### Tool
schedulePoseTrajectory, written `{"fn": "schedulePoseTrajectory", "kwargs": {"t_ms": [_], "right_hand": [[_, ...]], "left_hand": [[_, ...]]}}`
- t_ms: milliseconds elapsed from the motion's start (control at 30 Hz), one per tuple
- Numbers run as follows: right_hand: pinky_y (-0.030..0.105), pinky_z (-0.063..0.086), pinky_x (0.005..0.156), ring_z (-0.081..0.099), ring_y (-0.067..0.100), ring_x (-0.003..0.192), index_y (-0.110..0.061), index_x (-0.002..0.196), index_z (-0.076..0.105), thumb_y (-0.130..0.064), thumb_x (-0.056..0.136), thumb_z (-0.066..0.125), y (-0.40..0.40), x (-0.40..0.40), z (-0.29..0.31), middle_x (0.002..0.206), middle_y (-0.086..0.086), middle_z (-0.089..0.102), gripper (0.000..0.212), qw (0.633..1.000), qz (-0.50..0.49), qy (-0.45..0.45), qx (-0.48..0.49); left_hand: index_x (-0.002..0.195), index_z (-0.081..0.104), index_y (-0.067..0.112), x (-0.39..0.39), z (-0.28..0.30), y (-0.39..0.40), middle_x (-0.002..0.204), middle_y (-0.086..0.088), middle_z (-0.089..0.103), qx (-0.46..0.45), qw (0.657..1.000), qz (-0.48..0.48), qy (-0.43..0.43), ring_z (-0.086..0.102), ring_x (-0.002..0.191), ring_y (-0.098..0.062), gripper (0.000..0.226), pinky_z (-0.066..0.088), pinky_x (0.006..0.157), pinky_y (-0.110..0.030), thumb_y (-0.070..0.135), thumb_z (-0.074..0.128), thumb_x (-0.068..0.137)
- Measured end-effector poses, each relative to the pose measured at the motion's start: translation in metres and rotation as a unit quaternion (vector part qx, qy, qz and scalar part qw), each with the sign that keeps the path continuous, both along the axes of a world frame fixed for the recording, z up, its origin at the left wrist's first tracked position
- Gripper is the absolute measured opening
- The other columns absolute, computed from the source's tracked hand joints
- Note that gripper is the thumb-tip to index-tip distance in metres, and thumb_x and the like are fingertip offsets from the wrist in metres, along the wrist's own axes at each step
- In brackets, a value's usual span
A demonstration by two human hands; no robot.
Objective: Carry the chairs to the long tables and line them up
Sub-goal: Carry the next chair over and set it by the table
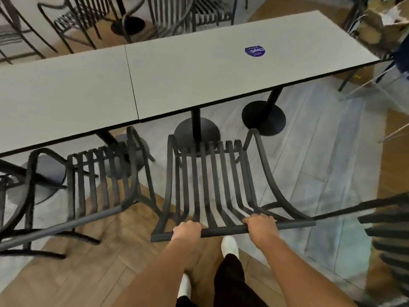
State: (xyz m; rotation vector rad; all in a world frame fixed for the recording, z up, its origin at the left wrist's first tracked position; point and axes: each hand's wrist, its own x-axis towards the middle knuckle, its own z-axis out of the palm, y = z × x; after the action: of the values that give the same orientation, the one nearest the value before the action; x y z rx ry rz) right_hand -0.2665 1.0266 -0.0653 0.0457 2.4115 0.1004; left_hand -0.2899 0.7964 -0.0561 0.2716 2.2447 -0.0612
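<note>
A black slatted metal chair (212, 178) faces the long grey table (199, 69), its seat front near the table's edge. My left hand (187, 229) grips the chair's top back rail on the left. My right hand (261, 224) grips the same rail further right. A second black slatted chair (104, 180) stands just to the left, also facing the table.
Black round pedestal bases (263, 118) stand under the table. A purple round sticker (255, 51) lies on the tabletop. More black chairs (84, 21) stand beyond the table, and another chair (389, 235) is at the right edge. A cluttered box (385, 23) sits far right.
</note>
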Motion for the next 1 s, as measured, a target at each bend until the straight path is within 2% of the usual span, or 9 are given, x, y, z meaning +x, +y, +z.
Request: {"fn": "schedulePoseTrajectory", "kwargs": {"t_ms": [133, 267, 400, 600, 800, 1000], "right_hand": [[0.050, 0.033, 0.112, 0.046, 0.034, 0.135, -0.029, 0.142, 0.053, -0.003, 0.095, 0.056, 0.014, -0.036, 0.001, 0.140, 0.007, 0.054, 0.054, 0.999, 0.042, -0.010, 0.013], [0.052, 0.036, 0.111, 0.050, 0.034, 0.132, -0.027, 0.136, 0.058, 0.000, 0.093, 0.056, 0.028, -0.064, 0.000, 0.137, 0.007, 0.057, 0.051, 0.998, 0.058, 0.000, 0.006], [0.050, 0.036, 0.110, 0.050, 0.033, 0.131, -0.028, 0.134, 0.060, -0.002, 0.096, 0.050, 0.037, -0.092, 0.001, 0.134, 0.005, 0.059, 0.047, 0.997, 0.071, 0.009, -0.003], [0.050, 0.036, 0.110, 0.048, 0.033, 0.131, -0.028, 0.134, 0.060, -0.006, 0.100, 0.047, 0.049, -0.134, 0.001, 0.135, 0.005, 0.058, 0.043, 0.995, 0.096, -0.002, -0.004], [0.053, 0.036, 0.112, 0.048, 0.033, 0.132, -0.029, 0.134, 0.060, -0.006, 0.098, 0.053, 0.056, -0.166, -0.002, 0.137, 0.005, 0.057, 0.043, 0.993, 0.118, -0.010, -0.002], [0.052, 0.035, 0.111, 0.048, 0.032, 0.133, -0.029, 0.135, 0.059, -0.008, 0.098, 0.056, 0.064, -0.180, -0.001, 0.136, 0.004, 0.058, 0.043, 0.993, 0.120, -0.004, -0.002]], "left_hand": [[0.135, 0.058, 0.017, -0.020, -0.003, 0.014, 0.130, -0.008, 0.061, -0.011, 0.999, 0.027, 0.016, 0.059, 0.121, -0.032, 0.036, 0.049, 0.101, -0.047, 0.005, 0.048, 0.102], [0.136, 0.057, 0.024, -0.038, -0.005, 0.028, 0.122, -0.005, 0.063, -0.018, 0.998, 0.046, 0.026, 0.062, 0.113, -0.030, 0.044, 0.051, 0.093, -0.044, 0.003, 0.051, 0.098], [0.130, 0.060, 0.024, -0.058, -0.004, 0.038, 0.116, -0.004, 0.065, -0.018, 0.997, 0.073, 0.036, 0.064, 0.107, -0.028, 0.039, 0.051, 0.089, -0.041, 0.005, 0.053, 0.097], [0.126, 0.061, 0.020, -0.088, -0.005, 0.050, 0.114, -0.005, 0.065, -0.022, 0.995, 0.084, 0.045, 0.064, 0.106, -0.028, 0.032, 0.052, 0.092, -0.042, 0.005, 0.053, 0.098], [0.129, 0.058, 0.017, -0.112, -0.007, 0.057, 0.116, -0.006, 0.063, -0.021, 0.995, 0.082, 0.050, 0.062, 0.107, -0.028, 0.033, 0.049, 0.092, -0.040, 0.005, 0.054, 0.098], [0.128, 0.058, 0.018, -0.126, -0.005, 0.067, 0.112, -0.006, 0.064, -0.013, 0.994, 0.090, 0.063, 0.063, 0.100, -0.024, 0.031, 0.050, 0.086, -0.036, 0.006, 0.054, 0.099]]}}
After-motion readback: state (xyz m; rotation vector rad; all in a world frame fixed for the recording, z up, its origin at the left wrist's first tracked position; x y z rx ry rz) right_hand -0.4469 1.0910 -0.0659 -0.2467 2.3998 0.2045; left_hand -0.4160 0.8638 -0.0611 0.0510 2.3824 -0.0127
